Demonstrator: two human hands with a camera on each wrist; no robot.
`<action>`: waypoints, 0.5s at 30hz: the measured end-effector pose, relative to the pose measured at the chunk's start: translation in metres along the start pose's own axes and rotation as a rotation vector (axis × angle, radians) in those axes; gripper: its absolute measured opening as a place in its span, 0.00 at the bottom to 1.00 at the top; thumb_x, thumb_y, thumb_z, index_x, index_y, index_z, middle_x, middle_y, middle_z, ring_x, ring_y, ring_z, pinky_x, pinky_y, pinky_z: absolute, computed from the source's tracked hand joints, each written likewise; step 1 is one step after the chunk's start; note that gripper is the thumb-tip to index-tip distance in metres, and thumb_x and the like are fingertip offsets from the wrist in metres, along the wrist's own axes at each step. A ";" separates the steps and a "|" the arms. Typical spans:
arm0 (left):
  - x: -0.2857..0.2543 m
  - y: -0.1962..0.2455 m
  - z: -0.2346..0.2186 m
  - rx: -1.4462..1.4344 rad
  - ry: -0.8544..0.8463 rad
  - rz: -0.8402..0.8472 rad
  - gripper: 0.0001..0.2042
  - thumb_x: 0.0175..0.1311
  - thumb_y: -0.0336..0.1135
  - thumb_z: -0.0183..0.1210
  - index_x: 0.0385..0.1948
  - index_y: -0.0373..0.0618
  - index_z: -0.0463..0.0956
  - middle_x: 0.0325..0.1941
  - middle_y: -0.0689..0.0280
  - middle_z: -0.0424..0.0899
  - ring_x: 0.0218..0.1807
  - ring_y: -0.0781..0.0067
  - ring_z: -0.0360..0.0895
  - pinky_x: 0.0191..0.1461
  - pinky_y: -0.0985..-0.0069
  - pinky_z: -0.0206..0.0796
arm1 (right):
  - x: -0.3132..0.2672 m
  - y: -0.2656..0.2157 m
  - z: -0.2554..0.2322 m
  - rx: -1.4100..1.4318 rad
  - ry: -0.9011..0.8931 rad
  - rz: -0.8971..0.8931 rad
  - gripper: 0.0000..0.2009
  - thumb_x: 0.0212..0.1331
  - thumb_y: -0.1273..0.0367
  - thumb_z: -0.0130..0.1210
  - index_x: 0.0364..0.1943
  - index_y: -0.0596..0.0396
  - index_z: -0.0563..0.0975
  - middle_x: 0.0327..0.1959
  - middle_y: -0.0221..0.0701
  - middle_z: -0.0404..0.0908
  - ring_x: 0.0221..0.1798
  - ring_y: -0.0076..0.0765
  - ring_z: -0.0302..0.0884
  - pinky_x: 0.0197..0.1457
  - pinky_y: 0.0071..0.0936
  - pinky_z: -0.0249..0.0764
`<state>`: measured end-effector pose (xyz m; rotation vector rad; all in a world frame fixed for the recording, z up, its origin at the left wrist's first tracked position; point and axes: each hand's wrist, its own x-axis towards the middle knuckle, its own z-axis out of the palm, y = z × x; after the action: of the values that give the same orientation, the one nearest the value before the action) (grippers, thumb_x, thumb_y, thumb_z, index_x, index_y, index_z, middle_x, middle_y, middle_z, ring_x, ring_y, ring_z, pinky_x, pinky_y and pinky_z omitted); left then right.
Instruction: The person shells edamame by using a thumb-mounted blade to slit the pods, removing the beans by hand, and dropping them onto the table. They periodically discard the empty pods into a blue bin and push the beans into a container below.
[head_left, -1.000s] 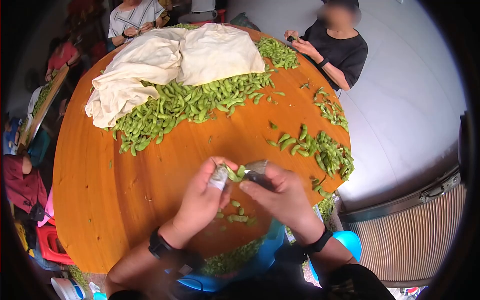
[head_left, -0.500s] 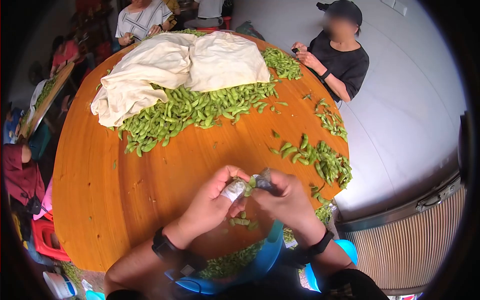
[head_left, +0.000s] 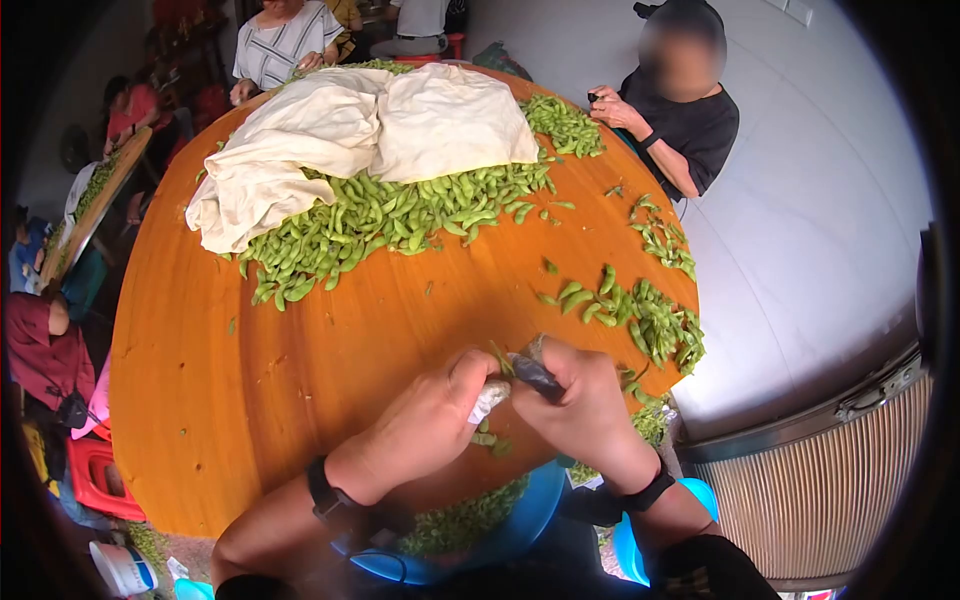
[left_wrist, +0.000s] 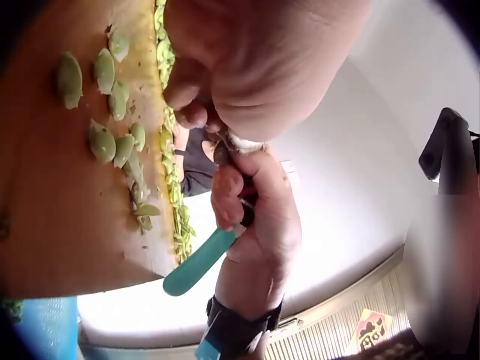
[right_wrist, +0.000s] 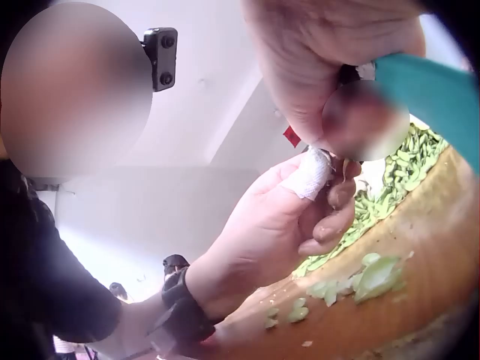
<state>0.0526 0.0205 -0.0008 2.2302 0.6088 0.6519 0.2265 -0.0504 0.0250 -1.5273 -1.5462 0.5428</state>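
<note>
Both hands meet over the near edge of the round wooden table. My left hand (head_left: 425,420), white tape wrapped round its thumb (right_wrist: 310,176), pinches a green soybean pod (head_left: 503,364), mostly hidden by the fingers. Pressed close against it, my right hand (head_left: 578,412) grips a tool with a teal handle (left_wrist: 199,262). The tool's working end is hidden between the hands. Below them, shelled green beans and pod scraps (left_wrist: 103,142) lie on the wood. A blue basin (head_left: 546,505) holding many green pieces stands under the table edge.
A large heap of pods (head_left: 350,220) lies on the table (head_left: 220,400), partly under a cream cloth (head_left: 455,120). Smaller piles (head_left: 655,320) line the right edge. One person (head_left: 685,130) sits at the far right, another (head_left: 285,45) beyond the cloth. A red stool (head_left: 95,480) stands left.
The hands have drawn closer together, and the left has turned so its back faces up. The pod, plainly visible between them earlier, is now mostly covered. The view shifted slightly at first.
</note>
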 end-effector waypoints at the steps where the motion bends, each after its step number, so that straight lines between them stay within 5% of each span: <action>1: 0.000 -0.003 0.000 0.004 -0.001 -0.004 0.14 0.57 0.20 0.54 0.46 0.40 0.67 0.45 0.51 0.75 0.46 0.42 0.76 0.47 0.60 0.70 | -0.001 0.000 -0.002 0.001 -0.045 -0.015 0.08 0.50 0.74 0.58 0.24 0.58 0.69 0.16 0.39 0.64 0.17 0.31 0.62 0.23 0.30 0.62; 5: 0.003 -0.009 -0.004 -0.087 -0.133 0.076 0.09 0.63 0.25 0.53 0.44 0.41 0.69 0.41 0.54 0.77 0.42 0.47 0.76 0.43 0.63 0.69 | -0.001 0.004 -0.014 0.151 -0.213 -0.029 0.06 0.54 0.74 0.58 0.26 0.57 0.71 0.15 0.31 0.67 0.17 0.24 0.64 0.22 0.26 0.60; 7: 0.004 -0.004 -0.008 -0.153 -0.168 0.077 0.08 0.64 0.27 0.53 0.43 0.41 0.69 0.40 0.55 0.77 0.40 0.49 0.77 0.41 0.64 0.69 | -0.001 -0.007 -0.025 0.602 -0.450 0.479 0.03 0.58 0.74 0.57 0.30 0.55 0.74 0.18 0.21 0.69 0.18 0.15 0.64 0.21 0.18 0.58; 9: 0.006 0.007 -0.009 -0.470 -0.276 -0.151 0.06 0.66 0.31 0.53 0.42 0.42 0.70 0.34 0.57 0.78 0.35 0.52 0.78 0.38 0.66 0.69 | -0.003 0.002 -0.034 0.666 -0.503 0.463 0.01 0.61 0.74 0.55 0.33 0.54 0.75 0.18 0.18 0.69 0.18 0.10 0.62 0.20 0.13 0.56; 13: 0.010 0.008 -0.015 -0.080 -0.281 -0.080 0.05 0.61 0.28 0.54 0.37 0.41 0.74 0.31 0.59 0.80 0.31 0.54 0.78 0.36 0.67 0.69 | -0.005 0.034 -0.058 0.357 -0.323 0.484 0.01 0.59 0.74 0.56 0.33 0.55 0.76 0.18 0.21 0.71 0.18 0.14 0.65 0.22 0.18 0.61; 15: 0.003 0.008 -0.022 0.112 -0.344 -0.135 0.06 0.58 0.28 0.53 0.36 0.41 0.76 0.35 0.60 0.81 0.35 0.55 0.79 0.38 0.64 0.70 | -0.007 0.065 -0.065 -0.182 -0.076 0.136 0.06 0.56 0.72 0.58 0.32 0.61 0.75 0.19 0.39 0.75 0.23 0.33 0.75 0.28 0.35 0.69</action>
<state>0.0436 0.0280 0.0196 2.3082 0.6236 0.1616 0.3157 -0.0640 0.0052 -1.7781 -1.5930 0.5545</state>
